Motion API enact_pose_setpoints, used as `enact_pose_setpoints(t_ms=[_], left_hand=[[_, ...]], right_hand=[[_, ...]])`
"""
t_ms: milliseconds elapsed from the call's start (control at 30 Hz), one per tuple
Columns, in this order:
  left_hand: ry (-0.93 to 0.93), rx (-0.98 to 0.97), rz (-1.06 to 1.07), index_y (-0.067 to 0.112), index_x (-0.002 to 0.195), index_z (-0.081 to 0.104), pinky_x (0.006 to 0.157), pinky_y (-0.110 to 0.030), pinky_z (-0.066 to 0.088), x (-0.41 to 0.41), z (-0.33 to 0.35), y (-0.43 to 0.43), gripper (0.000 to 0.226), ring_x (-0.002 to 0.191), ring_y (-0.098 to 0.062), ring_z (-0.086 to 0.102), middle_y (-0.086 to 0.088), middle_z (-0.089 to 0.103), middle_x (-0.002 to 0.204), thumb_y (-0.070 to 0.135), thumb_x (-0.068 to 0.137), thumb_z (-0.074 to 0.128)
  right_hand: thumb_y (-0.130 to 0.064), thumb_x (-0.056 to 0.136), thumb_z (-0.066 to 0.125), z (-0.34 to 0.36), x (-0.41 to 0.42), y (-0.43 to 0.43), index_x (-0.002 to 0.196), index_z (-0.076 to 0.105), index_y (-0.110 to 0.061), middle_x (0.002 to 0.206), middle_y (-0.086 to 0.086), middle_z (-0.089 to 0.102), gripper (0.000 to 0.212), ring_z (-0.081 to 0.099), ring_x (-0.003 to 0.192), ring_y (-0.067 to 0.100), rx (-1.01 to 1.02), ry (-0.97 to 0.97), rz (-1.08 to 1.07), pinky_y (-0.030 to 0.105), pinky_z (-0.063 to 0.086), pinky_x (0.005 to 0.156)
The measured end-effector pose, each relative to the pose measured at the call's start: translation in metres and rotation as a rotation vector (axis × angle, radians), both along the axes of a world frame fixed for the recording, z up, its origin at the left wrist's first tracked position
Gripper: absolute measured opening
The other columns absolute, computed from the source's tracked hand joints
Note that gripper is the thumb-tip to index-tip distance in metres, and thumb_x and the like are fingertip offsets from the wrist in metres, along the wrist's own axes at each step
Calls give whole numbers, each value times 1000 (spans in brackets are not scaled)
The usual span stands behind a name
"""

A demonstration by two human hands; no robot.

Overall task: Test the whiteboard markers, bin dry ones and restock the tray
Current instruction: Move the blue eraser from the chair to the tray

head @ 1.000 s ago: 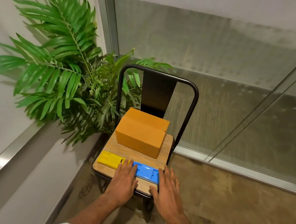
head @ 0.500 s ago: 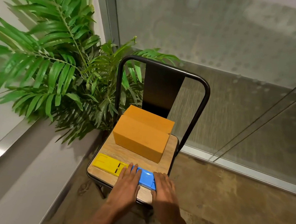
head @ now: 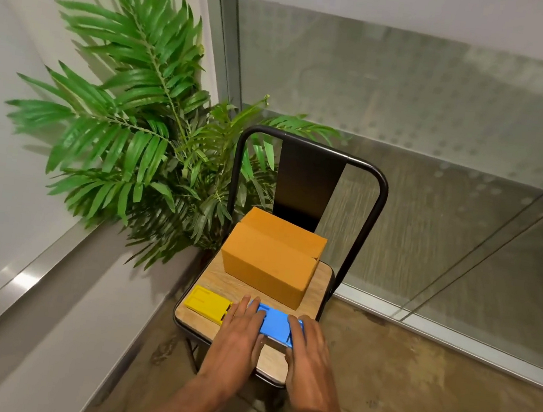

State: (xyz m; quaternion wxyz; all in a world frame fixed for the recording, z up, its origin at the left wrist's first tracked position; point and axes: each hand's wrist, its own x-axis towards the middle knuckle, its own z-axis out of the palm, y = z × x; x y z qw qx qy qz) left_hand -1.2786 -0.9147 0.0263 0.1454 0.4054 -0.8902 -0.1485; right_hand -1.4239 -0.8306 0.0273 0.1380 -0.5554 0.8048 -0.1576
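Observation:
A flat blue plastic case (head: 276, 326) lies on the front of a wooden chair seat (head: 215, 279). My left hand (head: 242, 328) rests flat on its left end, fingers straight. My right hand (head: 309, 344) lies on its right end, fingers extended over the edge. A yellow case (head: 207, 303) of the same kind sits just to the left, touching the blue one. Behind them stands a closed brown cardboard box (head: 271, 261). No markers or whiteboard tray are visible.
The chair has a black metal back frame (head: 309, 172). A green palm plant (head: 141, 133) crowds its left side. A frosted glass wall (head: 412, 120) stands behind, and a white wall with a metal ledge (head: 29, 274) runs along the left. Concrete floor lies to the right.
Both hands stay on the blue case, now a little wider apart with more blue showing between them. The view has shifted slightly; the cases and box have not moved.

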Motion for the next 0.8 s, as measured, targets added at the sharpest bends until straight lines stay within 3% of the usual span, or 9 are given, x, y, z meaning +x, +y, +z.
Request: enact_pose_setpoints(t_ms=[100,333,467,600,800], left_hand=[[47,-26,25,16,151,44,129,-36,1,8,20,6,45,158,-19,11,-5,31,166,23,106,47],[141,-82,99,18,143,52,127,-32,7,48,74,27,41,154,-13,21,-2,45,158,24,103,56],[175,-132,147,21,145,51,126,-24,-3,87,98,41,41,153,-3,10,1,42,160,25,104,54],[187,-175,230,22,149,48,127,-29,0,129,117,56,46,154,-7,10,2,37,163,27,104,56],[268,-223,345,17,150,49,126,-22,-1,207,136,86,48,154,-9,18,2,37,162,25,104,58]], right_hand=[[5,79,68,23,3,4,150,30,-25,152,3,33,86,31,143,24,-46,8,46,44,38,114],[17,66,67,72,33,11,145,42,-18,145,9,42,90,41,136,28,-190,-20,148,46,46,107],[15,79,57,104,67,14,151,33,-21,155,5,29,84,24,146,24,-214,-46,224,42,30,119],[12,75,66,124,103,19,144,40,-19,144,6,41,80,39,135,25,-299,1,317,43,43,109],[10,77,67,149,177,33,146,39,-17,148,8,39,80,34,139,28,-339,-3,393,47,36,115]])
